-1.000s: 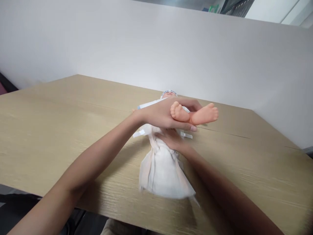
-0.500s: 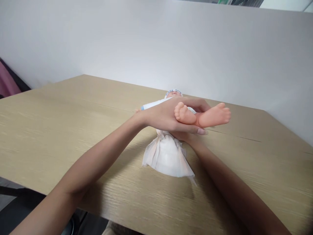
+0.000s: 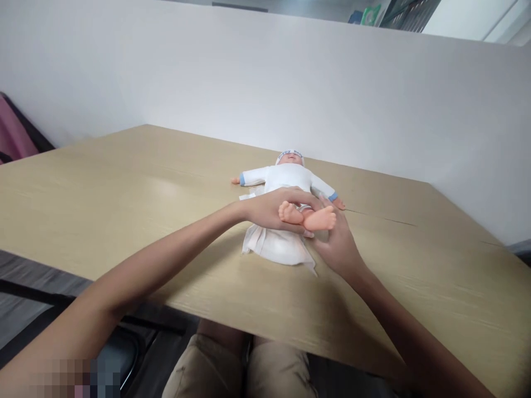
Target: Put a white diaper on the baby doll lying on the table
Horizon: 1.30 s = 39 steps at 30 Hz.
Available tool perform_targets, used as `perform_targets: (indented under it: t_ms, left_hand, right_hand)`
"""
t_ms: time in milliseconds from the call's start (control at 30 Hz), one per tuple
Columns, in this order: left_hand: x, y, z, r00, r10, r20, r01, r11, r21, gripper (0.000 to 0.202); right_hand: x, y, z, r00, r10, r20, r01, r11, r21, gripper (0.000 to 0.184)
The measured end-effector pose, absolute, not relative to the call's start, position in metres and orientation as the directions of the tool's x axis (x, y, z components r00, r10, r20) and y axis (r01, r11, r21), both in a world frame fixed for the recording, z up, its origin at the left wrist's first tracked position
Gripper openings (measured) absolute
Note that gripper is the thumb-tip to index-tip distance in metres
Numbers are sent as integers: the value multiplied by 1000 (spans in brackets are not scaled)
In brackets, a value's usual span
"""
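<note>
A baby doll in a white top with blue cuffs and a headband lies on its back on the wooden table, head away from me. My left hand is wrapped round the doll's ankles, its bare feet sticking out past my fingers. A white diaper lies spread under the doll's bottom. My right hand rests beside the feet at the diaper's right side; its fingers are mostly hidden behind the feet.
A white partition wall runs behind the table. A seam crosses the tabletop at the right. My knees show under the near table edge. Something pink stands at far left.
My left hand has lowered the doll's legs toward the table, so its body now shows. My right hand has come out from under the doll to the feet's right side. The diaper lies flatter.
</note>
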<state>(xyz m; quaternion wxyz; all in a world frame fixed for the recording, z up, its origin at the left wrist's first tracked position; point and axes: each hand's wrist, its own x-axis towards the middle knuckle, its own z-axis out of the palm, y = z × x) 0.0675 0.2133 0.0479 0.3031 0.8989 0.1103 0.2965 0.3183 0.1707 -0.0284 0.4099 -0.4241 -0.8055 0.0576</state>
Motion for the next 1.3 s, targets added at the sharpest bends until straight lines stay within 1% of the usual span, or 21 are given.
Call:
perform_targets:
  t_ms: [67,133,233,300,367,400,467,533,600,667,867,967,1033,1100,1200,1300]
  left_hand:
    - [67,209,45,804,360,473,14,-807,590,37]
    - [62,205,43,800,353,485,17,-822,570,42]
    - [42,202,41,789,387,477,120,-859,499,50]
    - [22,203,36,802,396,448,217,-891,400,49]
    - [2,204,29,834,373,406,278,-920,276,41]
    - [-8,204,24,852,354,385,289,-932,218,37]
    - [-23,203,13,877,331,349,304,-944,132,33]
    - [-32,201,2,882,338,329,324,-941,97,35]
    - [-36,199,-8,881,356,313,339,-934,110,38]
    - [-37,197,-16,876,374,303,346,-927,144,41]
    - [-38,197,-32,849,476,229,422,-872,248,54]
    - [-39,198,-35,840,493,225,425,-857,292,57]
    - [-38,199,-35,838,491,239,409,-854,321,52]
    - [-35,198,-32,833,500,238,410,-846,343,49]
    - [-28,194,-24,815,540,210,459,-823,334,53]
    - [-18,190,-18,793,577,197,516,-807,287,45]
  right_hand:
    - [309,165,-21,-308,692,653,572,683,-454,79]
    - [301,162,-14,-337,671,661,518,718,-465,75]
    - [303,159,-8,-376,663,647,500,733,-461,61]
    - [313,158,-10,-424,639,642,487,759,-433,44]
    - [327,157,-16,-535,570,624,472,814,-339,29]
    - [334,157,-19,-600,524,605,465,843,-270,27]
    - [346,158,-28,-705,445,552,456,881,-128,28]
    - [353,160,-35,-750,417,513,465,884,-39,31]
    - [357,162,-40,-758,419,499,476,879,-15,33]
    - [359,163,-43,-754,437,491,485,874,-34,33]
    - [357,157,-44,-725,551,413,533,829,-171,37]
    - [358,155,-44,-720,574,388,533,817,-221,40]
    - [362,157,-42,-724,587,363,509,809,-293,43]
    - [368,162,-38,-723,615,315,491,778,-392,46]
    - [375,168,-27,-711,662,238,500,713,-491,47]
    - [371,165,-17,-702,684,200,525,686,-504,44]
